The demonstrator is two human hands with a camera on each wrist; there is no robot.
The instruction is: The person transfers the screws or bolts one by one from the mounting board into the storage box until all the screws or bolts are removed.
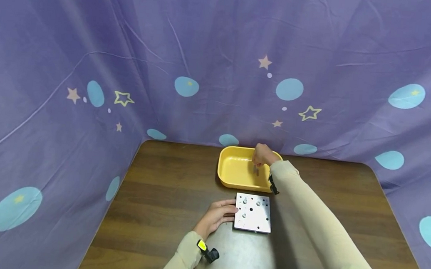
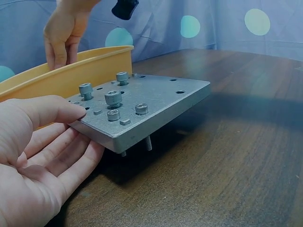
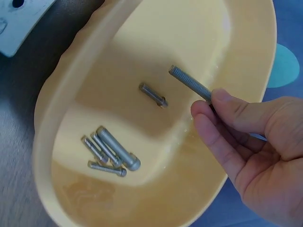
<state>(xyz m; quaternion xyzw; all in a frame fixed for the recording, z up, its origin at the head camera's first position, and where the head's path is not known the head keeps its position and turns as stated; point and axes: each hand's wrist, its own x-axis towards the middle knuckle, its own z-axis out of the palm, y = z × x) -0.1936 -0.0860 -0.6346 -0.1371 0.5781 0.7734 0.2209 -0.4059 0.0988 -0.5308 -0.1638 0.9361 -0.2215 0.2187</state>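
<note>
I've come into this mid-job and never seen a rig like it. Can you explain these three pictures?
There is no machine here: someone works bare-handed. The wide picture is taken from the head, looking forward and down; the other two from the left and right wrists. On the wooden table stands a yellow tray. Nearer the wearer, the left hand grips one edge of a metal plate with socket-head bolts standing in it. Over the tray, the right hand pinches a threaded bolt; loose bolts lie inside.
</note>
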